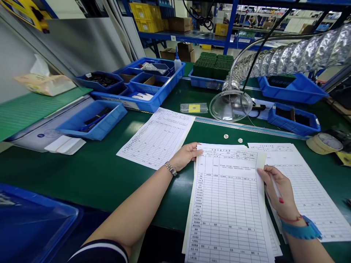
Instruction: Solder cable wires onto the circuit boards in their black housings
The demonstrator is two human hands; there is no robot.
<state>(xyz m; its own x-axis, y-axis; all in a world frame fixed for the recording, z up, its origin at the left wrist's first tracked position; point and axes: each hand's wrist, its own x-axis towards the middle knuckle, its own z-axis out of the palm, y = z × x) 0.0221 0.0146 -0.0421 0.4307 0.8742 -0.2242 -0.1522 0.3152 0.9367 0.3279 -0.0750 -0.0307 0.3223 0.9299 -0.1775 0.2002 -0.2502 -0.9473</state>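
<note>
A printed form (pixel 229 204), with a grid of rows, is held up before me on top of other sheets. My left hand (pixel 186 155) pinches its upper left corner. At the right edge, my right hand (pixel 278 186) grips the same form with the thumb on its front. A pen (pixel 276 188) with a red end is also tucked in that hand. To the left, another printed sheet (pixel 160 137) lies flat on the green bench. More printed sheets (pixel 304 186) are spread on the right, partly behind my right hand.
Blue bins (pixel 153 104) with small parts stand at the back left, and a blue tray (pixel 205 82) carries green boards. A silver duct (pixel 285 53) with a clear funnel hood (pixel 230 106) hangs over the bench. Rolls of tape (pixel 326 142) sit at the right.
</note>
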